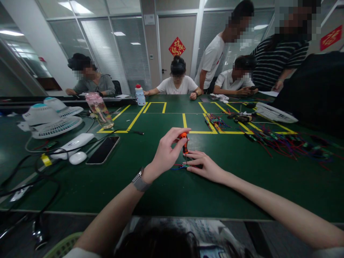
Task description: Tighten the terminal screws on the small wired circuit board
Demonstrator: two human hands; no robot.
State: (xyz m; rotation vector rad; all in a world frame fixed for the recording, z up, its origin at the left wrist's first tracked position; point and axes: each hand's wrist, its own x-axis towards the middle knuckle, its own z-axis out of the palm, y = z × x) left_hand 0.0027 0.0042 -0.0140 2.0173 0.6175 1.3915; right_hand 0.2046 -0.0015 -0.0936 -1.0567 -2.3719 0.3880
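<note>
My left hand (170, 148), with a watch on its wrist, grips the orange and black handle of a screwdriver (185, 143). The screwdriver stands nearly upright, its thin shaft pointing down at a small green circuit board (184, 166) with red and blue wires. Whether the tip sits in a screw is too small to tell. My right hand (205, 165) lies low on the table with fingers stretched out, the fingertips against the board's right side. Part of the board is hidden by those fingers.
A phone (103, 150), a white mouse (77, 158), cables and white fans (53, 122) lie left. A pink-lidded bottle (100, 111) stands behind them. Wired boards (290, 141) are heaped at right, near a white basket (276, 112). Several people are across the green table (161, 200).
</note>
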